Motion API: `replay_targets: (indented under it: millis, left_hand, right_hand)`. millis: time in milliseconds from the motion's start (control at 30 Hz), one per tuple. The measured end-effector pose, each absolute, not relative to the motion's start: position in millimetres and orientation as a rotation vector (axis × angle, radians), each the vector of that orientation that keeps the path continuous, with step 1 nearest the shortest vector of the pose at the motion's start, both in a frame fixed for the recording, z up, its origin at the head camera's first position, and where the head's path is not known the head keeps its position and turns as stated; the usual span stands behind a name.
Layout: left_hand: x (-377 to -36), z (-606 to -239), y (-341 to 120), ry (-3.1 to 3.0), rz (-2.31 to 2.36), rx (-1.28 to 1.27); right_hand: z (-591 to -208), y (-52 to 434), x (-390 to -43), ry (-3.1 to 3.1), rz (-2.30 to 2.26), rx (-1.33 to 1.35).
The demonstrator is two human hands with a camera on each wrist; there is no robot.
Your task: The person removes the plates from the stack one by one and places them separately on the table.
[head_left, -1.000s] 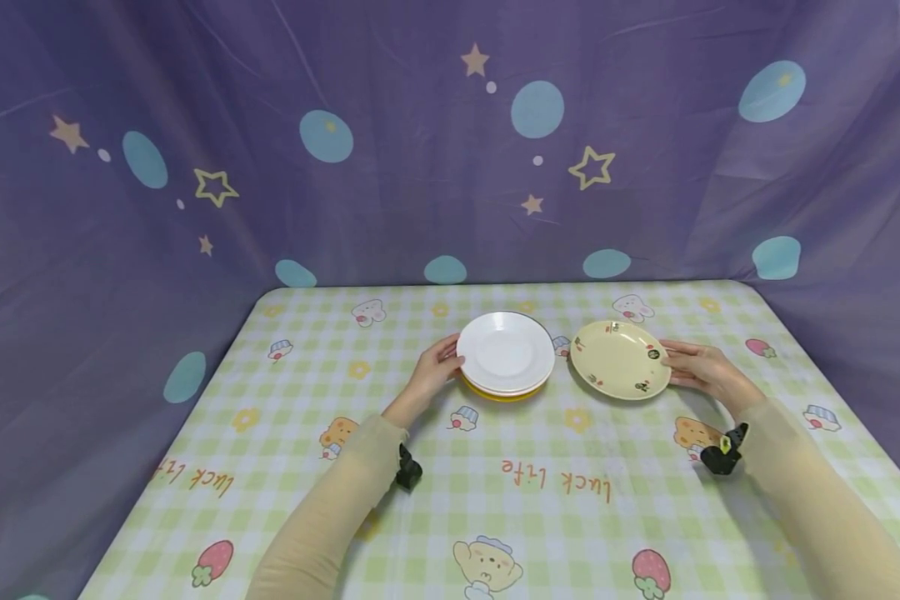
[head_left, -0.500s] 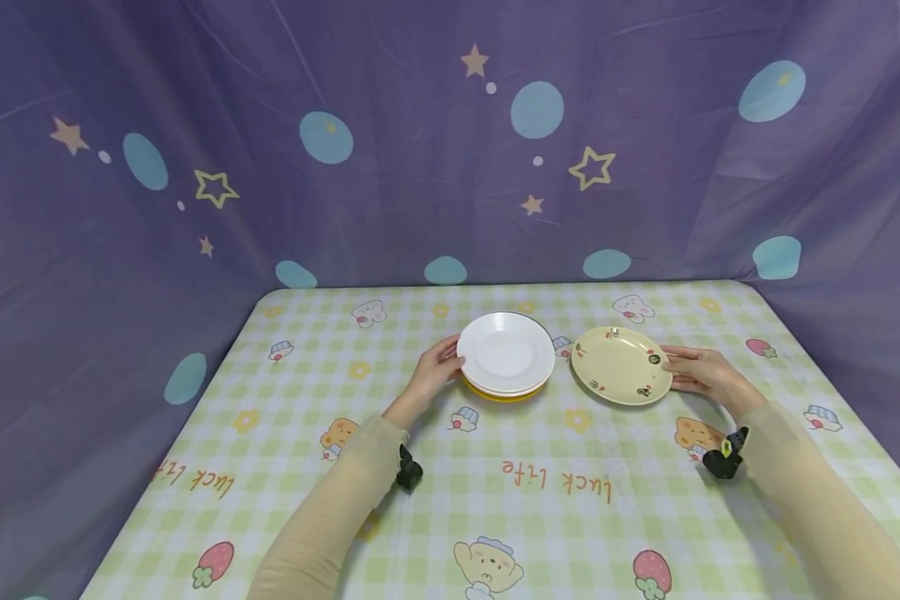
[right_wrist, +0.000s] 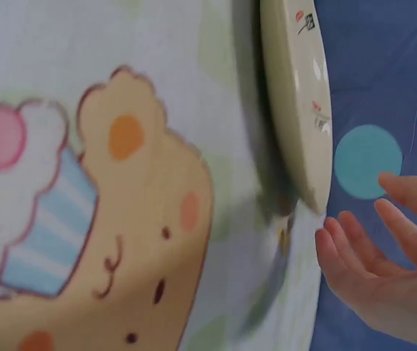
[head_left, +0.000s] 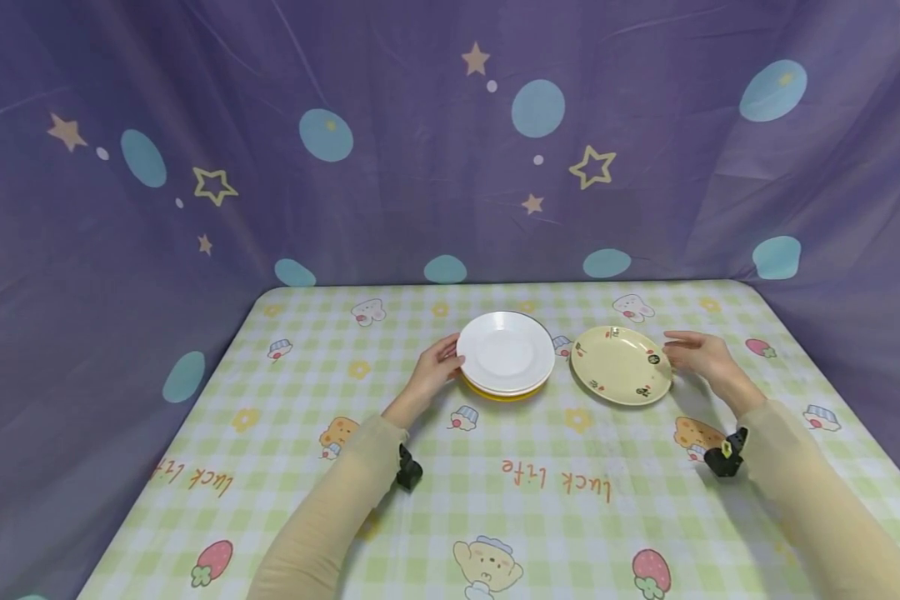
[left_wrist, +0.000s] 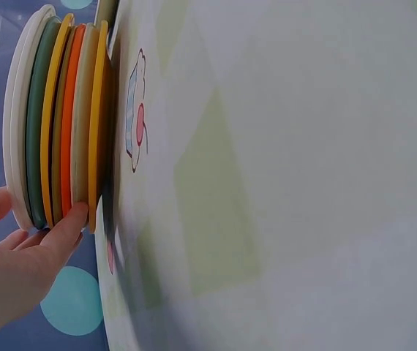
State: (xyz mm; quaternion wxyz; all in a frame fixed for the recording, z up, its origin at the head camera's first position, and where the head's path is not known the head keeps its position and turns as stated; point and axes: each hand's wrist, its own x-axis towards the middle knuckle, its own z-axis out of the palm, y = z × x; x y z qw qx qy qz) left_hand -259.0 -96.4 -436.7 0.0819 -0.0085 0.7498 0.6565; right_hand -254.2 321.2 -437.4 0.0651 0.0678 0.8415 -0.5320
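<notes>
In the head view my left hand [head_left: 429, 377] grips the left edge of a stack of plates [head_left: 506, 353]. The top plate is white; the left wrist view shows several plates below it in green, yellow, brown, orange and cream. There my left thumb lies at the white rim and a forefinger [left_wrist: 73, 219] against the lower rims. To the right, a cream oval-looking plate [head_left: 621, 365] with small printed figures sits on the cloth. My right hand [head_left: 705, 360] is just beside its right rim, fingers spread and holding nothing. Its fingertips [right_wrist: 325, 241] are very close to the rim.
The table is covered by a green-and-white checked tablecloth [head_left: 540, 517] with cartoon prints. Behind it and along the sides hangs a purple curtain [head_left: 412, 200] with stars and blue spots. A black wrist camera [head_left: 725, 457] sits at my right cuff.
The cream plate has shifted slightly towards me and come to rest. My right hand has let go of its rim and opened. The left hand and the stack have stayed still.
</notes>
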Motion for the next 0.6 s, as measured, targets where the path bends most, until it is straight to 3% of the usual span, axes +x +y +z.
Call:
replay_targets:
  millis: [167, 600]
  left_hand:
    - [-258.0, -435.6, -97.1, 2.253, 1.944, -0.041]
    - [-253.9, -430.0, -97.0, 2.217, 1.968, -0.017]
  right_hand:
    - [-421.0, 301.6, -247.2, 2.661, -1.494, -0.001]
    - [-410.0, 257.1, -245.5, 2.549, -1.548, -0.087]
